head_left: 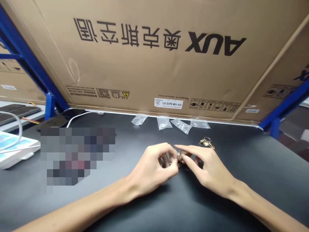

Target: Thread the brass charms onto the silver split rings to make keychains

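Note:
Above the middle of the dark tabletop, my left hand [159, 164] and my right hand [205, 164] meet fingertip to fingertip. Both are closed in a pinch on a small shiny metal piece [179, 156], mostly covered by the fingers. Brass-coloured bits show beneath it between the hands; I cannot tell whether they are joined to it. Behind my right hand, a thin ring with several gold-coloured charms [206, 141] lies on the table.
Several small clear plastic bags [164, 122] lie along the back edge, before a large upside-down-printed cardboard box [154, 71]. Blue metal posts [29, 54] stand at both sides. At left are a white cable [78, 116], a white box [16, 151] and a blurred-out patch.

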The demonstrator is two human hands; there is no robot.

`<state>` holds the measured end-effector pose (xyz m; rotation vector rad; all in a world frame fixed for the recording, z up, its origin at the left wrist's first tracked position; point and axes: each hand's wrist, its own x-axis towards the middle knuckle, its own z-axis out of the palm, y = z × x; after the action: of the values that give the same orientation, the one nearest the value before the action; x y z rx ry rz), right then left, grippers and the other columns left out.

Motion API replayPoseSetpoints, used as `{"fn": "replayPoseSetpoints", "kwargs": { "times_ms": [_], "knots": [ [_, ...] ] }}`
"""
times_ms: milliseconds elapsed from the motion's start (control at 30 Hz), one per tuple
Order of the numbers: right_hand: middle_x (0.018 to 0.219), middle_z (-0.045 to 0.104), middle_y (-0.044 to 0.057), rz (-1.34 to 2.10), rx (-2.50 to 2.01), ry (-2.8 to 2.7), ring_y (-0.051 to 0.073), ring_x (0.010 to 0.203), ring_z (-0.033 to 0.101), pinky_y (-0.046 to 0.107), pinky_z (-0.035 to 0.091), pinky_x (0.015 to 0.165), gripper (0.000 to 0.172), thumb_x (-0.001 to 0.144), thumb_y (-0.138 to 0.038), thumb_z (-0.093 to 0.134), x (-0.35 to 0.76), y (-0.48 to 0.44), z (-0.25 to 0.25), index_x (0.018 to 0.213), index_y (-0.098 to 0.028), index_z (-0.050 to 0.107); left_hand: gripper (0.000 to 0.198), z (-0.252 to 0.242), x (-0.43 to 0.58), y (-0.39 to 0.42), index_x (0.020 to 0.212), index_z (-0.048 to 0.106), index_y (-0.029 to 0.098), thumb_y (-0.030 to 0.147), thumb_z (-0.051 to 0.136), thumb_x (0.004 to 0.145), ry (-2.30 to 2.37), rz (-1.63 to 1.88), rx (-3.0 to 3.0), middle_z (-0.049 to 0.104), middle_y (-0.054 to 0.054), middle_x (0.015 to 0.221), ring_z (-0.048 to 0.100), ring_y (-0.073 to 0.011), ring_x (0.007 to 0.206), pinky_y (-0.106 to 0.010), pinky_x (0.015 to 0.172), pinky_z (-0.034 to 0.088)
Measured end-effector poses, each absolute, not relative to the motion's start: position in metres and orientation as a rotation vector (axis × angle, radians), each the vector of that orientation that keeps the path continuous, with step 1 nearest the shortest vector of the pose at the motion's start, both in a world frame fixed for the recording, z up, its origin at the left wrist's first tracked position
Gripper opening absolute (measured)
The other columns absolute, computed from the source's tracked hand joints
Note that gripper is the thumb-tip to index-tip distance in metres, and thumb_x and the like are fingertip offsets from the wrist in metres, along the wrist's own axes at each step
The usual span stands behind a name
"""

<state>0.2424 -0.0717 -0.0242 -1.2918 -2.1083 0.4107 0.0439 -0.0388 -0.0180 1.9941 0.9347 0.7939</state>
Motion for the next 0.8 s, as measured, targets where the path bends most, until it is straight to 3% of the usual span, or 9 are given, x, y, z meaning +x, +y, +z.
{"fn": "replayPoseSetpoints", "kwargs": {
  "times_ms": [133, 300, 500, 667, 800],
  "knots": [
    [0.096, 0.072, 0.004, 0.222, -1.359, -2.140, 0.018, 0.079, 0.065, 0.031, 0.052, 0.074, 0.023, 0.096, -0.028, 0.053, 0.245, -0.070, -0.027, 0.112, -0.023, 0.067, 0.010, -0.017, 0.037, -0.026, 0.086, 0.064, 0.018, 0.022, 0.055, 0.085, 1.006, 0.960, 2.023, 0.064, 0.000, 0.078, 0.058, -0.0108, 0.067, -0.020, 0.058, 0.046],
    [0.103, 0.067, 0.006, -0.001, -1.284, -2.389, 0.020, 0.091, 0.059, 0.032, 0.050, 0.072, 0.021, 0.097, -0.027, 0.052, 0.244, -0.068, -0.036, 0.112, -0.024, 0.067, 0.013, -0.018, 0.034, -0.018, 0.083, 0.067, 0.017, 0.025, 0.058, 0.084, 1.055, 1.023, 2.012, 0.060, -0.007, 0.125, 0.063, -0.0101, 0.070, -0.021, 0.055, 0.051],
    [0.104, 0.065, 0.008, -0.077, -1.249, -2.422, 0.020, 0.090, 0.057, 0.031, 0.049, 0.069, 0.023, 0.098, -0.022, 0.048, 0.245, -0.068, -0.037, 0.113, -0.023, 0.066, 0.009, -0.022, 0.035, -0.020, 0.079, 0.066, 0.017, 0.016, 0.057, 0.081, 1.009, 0.985, 1.972, 0.072, -0.005, 0.107, 0.067, -0.0194, 0.096, -0.022, 0.068, 0.053],
    [0.100, 0.066, 0.008, -0.159, -1.274, -2.393, 0.021, 0.090, 0.057, 0.028, 0.047, 0.061, 0.018, 0.096, -0.033, 0.054, 0.237, -0.070, -0.038, 0.094, -0.021, 0.067, 0.009, -0.023, 0.037, -0.020, 0.077, 0.066, 0.016, 0.015, 0.057, 0.079, 1.010, 1.012, 1.996, 0.072, -0.006, 0.106, 0.068, -0.0193, 0.096, -0.023, 0.071, 0.055],
    [0.098, 0.066, 0.008, -0.245, -1.255, -2.447, 0.020, 0.088, 0.057, 0.026, 0.042, 0.055, 0.018, 0.097, -0.024, 0.051, 0.234, -0.069, -0.041, 0.092, -0.020, 0.067, 0.007, -0.024, 0.039, -0.019, 0.076, 0.065, 0.016, 0.016, 0.058, 0.078, 1.000, 1.020, 2.002, 0.072, -0.008, 0.107, 0.068, -0.0194, 0.093, -0.025, 0.070, 0.056]
  ]
}}
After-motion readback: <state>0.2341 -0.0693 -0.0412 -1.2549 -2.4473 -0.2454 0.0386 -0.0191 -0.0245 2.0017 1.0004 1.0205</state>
